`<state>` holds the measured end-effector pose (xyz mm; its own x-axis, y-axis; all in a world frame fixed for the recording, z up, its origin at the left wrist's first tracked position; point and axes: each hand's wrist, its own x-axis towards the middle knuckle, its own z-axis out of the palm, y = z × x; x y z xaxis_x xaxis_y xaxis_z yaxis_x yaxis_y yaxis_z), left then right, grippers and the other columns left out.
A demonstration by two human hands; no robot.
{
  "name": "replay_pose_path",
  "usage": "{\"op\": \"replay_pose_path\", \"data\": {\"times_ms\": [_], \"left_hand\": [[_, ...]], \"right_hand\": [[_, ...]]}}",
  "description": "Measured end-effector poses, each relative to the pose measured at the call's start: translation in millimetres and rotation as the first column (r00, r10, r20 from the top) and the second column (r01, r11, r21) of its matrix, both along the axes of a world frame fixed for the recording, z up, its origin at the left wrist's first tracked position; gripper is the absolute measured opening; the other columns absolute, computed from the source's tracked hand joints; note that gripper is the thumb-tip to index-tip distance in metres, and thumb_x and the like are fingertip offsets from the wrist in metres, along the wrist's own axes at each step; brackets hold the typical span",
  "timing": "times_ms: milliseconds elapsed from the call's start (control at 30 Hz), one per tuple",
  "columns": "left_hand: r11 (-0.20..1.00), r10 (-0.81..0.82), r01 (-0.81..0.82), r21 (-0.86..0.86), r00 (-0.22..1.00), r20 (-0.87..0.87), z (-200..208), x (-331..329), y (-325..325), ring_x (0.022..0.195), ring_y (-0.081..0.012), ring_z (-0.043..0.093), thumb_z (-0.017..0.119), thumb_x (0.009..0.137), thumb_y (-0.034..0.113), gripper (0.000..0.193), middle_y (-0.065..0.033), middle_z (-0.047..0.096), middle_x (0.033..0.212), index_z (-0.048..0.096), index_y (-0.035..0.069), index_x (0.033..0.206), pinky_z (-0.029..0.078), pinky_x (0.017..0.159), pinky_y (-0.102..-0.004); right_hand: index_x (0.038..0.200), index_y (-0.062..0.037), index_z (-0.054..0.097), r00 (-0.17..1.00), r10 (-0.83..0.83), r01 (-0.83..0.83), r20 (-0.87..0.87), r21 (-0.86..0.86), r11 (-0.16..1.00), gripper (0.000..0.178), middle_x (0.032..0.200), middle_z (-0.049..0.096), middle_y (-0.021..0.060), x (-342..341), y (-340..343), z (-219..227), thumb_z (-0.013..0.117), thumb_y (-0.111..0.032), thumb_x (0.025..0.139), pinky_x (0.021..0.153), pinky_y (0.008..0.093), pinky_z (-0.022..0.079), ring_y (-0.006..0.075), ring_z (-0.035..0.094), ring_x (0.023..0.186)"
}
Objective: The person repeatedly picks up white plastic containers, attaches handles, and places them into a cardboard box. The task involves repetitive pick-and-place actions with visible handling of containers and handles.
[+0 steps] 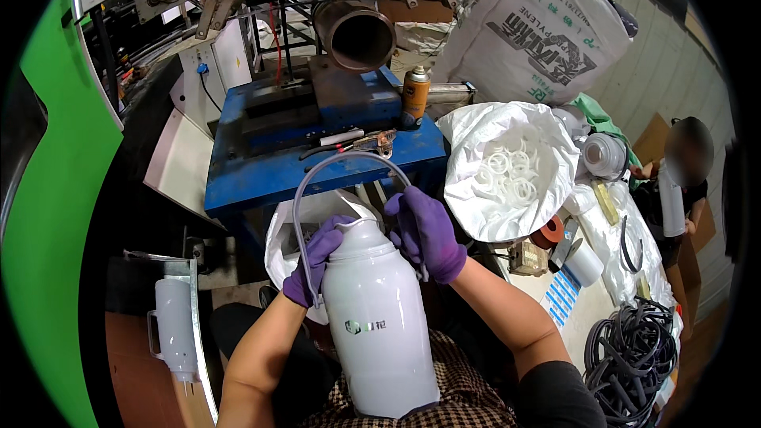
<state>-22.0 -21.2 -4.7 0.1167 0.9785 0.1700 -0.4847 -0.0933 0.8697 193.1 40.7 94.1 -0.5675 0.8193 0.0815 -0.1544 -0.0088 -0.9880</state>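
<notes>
White flask shell point(379, 333) stands upright on my lap, its base on the checked cloth point(468, 404) over my knees and its domed shoulder just below my two hands. My left hand point(317, 257), in a purple glove, is closed on the shoulder and pins one end of the grey bail handle point(349, 160) against it. My right hand point(428, 234), gloved the same, is wrapped round the handle's other end beside the neck. The handle arches up from the flask toward the blue machine stand point(317, 158) beyond it.

I judge the shell to be light, hollow plastic: smooth and glossy, so it would slide in a loose grip, and thin enough to flex if squeezed at mid-body. The shoulder is the stiffest place to hold, which is where my hands are. The handle looks springy, and may snap back if an end slips.

Past the flask, to its right, an open white sack point(507, 170) holds white rings point(511, 170). Left of the flask, a second white flask point(176, 325) stands lower down.
</notes>
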Motion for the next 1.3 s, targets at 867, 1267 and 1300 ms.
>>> {"op": "replay_pose_path", "data": {"times_ms": [867,1267,1300], "left_hand": [[0.385,0.905,-0.189,0.904,0.269,-0.329,25,-8,4,0.114,-0.0266,0.064,0.063,0.096,0.005,0.034,-0.0102,0.069,0.125,0.068,0.007,0.129,0.05,0.101,-0.0396],[0.979,0.165,-0.188,0.077,0.959,0.232,-4,-2,-8,0.128,-0.0309,0.055,0.04,0.108,0.03,0.035,-0.017,0.067,0.117,0.056,0.006,0.088,0.037,0.116,-0.0413],[0.965,0.262,-0.237,-0.115,0.909,0.324,0,-3,-9,0.122,-0.03,0.057,0.043,0.108,0.027,0.039,-0.0151,0.068,0.102,0.042,0.009,0.073,0.039,0.112,-0.0418]], "right_hand": [[0.112,-0.0013,0.065,0.915,0.167,-0.223,-0.368,-0.114,0.968,0.029,0.128,0.065,0.0145,1,39,-104,0.048,-0.024,0.104,0.109,0.0376,0.043,0.0268,0.06,0.122],[0.141,-0.0065,0.054,0.725,0.066,-0.38,-0.686,-0.319,0.868,0.071,0.136,0.058,0.018,-3,19,-120,0.037,-0.064,0.103,0.116,0.0471,0.038,0.0333,0.055,0.128],[0.149,-0.0078,0.048,0.647,0.106,-0.504,-0.755,-0.32,0.802,0.083,0.142,0.056,0.0188,-7,20,-118,0.038,-0.072,0.099,0.118,0.048,0.036,0.0332,0.053,0.133]]}}
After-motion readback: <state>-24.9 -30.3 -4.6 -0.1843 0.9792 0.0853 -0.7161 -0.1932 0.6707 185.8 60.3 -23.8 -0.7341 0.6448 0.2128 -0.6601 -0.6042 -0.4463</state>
